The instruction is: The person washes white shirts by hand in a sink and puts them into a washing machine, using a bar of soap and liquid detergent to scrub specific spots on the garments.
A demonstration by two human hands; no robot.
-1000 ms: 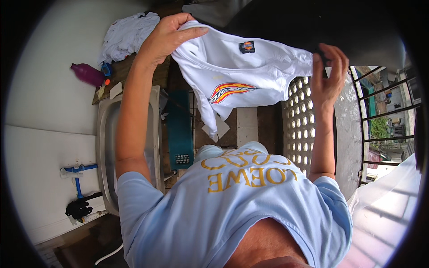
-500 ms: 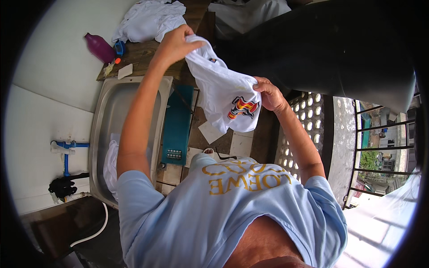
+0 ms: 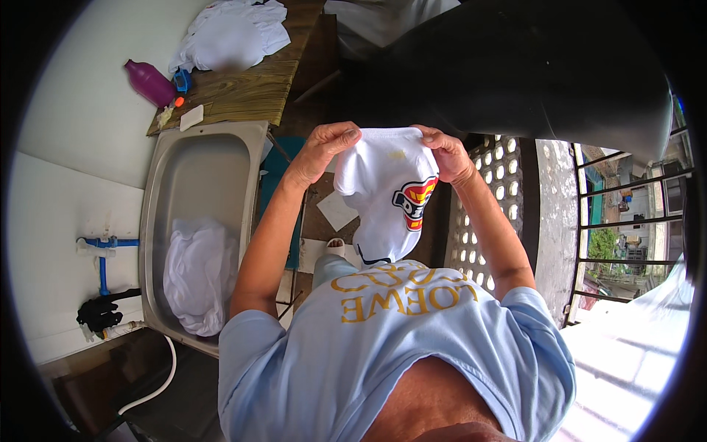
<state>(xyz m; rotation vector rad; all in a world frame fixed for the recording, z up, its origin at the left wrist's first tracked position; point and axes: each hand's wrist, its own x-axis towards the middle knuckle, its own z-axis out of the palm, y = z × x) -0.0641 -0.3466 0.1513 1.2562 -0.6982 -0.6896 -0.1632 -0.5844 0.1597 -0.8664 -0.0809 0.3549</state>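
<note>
A white shirt [image 3: 379,184] with a red, yellow and black print hangs stretched between my two hands, in front of my chest. My left hand [image 3: 324,151] pinches its upper left corner between thumb and fingers. At the upper right corner my right hand [image 3: 448,155] grips the cloth the same way. The stitched upper edge runs nearly straight from one hand to the other. Below, the cloth hangs in loose folds, and a dark trim shows at its lower end.
To the left is a steel sink [image 3: 155,214] with wet white cloth [image 3: 197,276] in it. A wooden counter [image 3: 250,92] beyond it bears a pile of white clothes [image 3: 232,37] and a purple bottle [image 3: 149,83]. A large black tank-like object [image 3: 530,74] stands at the far right.
My left hand has come down and nearer, away from the counter, now level with my right hand. The shirt has swung from a slant to hanging upright between them.
</note>
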